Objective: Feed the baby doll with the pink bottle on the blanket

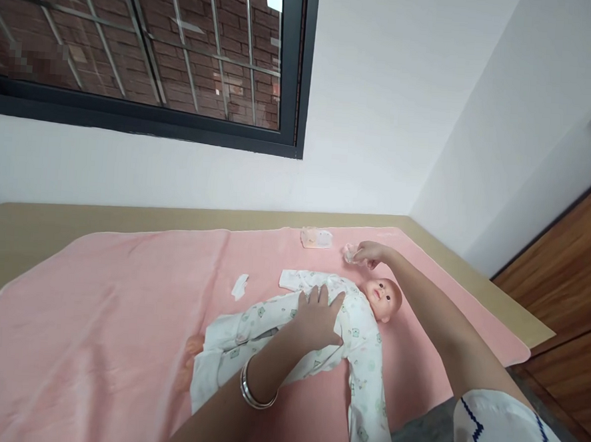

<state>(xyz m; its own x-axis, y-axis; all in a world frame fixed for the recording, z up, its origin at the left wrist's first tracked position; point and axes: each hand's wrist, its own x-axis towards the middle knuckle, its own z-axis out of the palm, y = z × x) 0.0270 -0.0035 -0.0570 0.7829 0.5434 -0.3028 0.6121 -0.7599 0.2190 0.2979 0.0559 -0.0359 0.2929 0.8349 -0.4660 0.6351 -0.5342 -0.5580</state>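
A baby doll (383, 298) in a white printed sleepsuit (362, 345) lies on a pink blanket (94, 315), head toward the right. My left hand (320, 316) rests flat on the doll's chest, fingers spread, a silver bangle on the wrist. My right hand (368, 253) reaches past the doll's head and pinches a small pale crumpled item (349, 253) just above the blanket.
A small folded pinkish packet (316, 237) lies near the blanket's far edge. A scrap of white cloth or paper (240, 286) sits left of the doll. The blanket covers a tan surface (49, 232) against a white wall with a barred window; a wooden cabinet (571, 298) stands at right.
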